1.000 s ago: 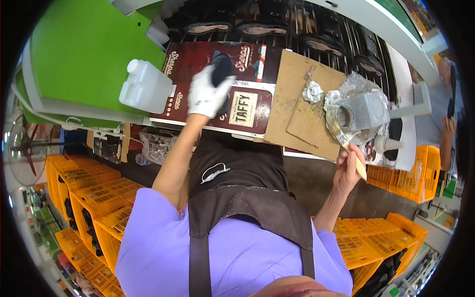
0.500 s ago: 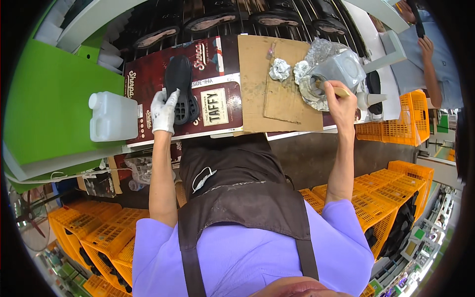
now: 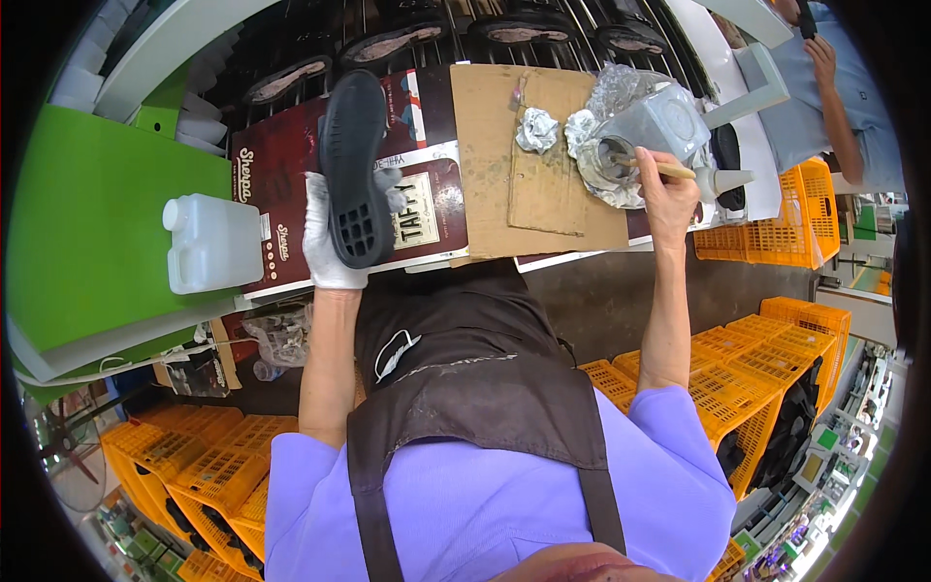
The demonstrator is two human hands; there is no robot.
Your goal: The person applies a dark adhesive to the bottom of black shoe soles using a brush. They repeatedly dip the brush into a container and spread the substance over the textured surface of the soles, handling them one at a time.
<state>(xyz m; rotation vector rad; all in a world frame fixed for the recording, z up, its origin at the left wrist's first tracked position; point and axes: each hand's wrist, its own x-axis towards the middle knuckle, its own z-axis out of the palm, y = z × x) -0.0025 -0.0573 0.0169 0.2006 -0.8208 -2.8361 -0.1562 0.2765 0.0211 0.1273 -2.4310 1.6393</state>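
My left hand, in a white glove, is wrapped round a black shoe sole. The sole stands lengthwise over the dark red printed board, its grid-patterned heel cavity nearest me and gloved fingertips showing past its right edge. Bare, my right hand grips the pale wooden handle of what looks like a brush. The handle's far end reaches into the round mouth of a translucent plastic container, tilted on its side with crumpled foil around the mouth. The tool's tip is hidden inside.
A white plastic jug stands on the left by a green surface. Brown cardboard with a crumpled foil ball lies mid-table. Black shoes line rollers beyond. Orange crates sit right and behind; another person stands far right.
My left hand has closed round the sole and lifted it from the board, nearer to me. Two soles lay overlapped before; now only one shows. My right hand stays at the container's mouth.
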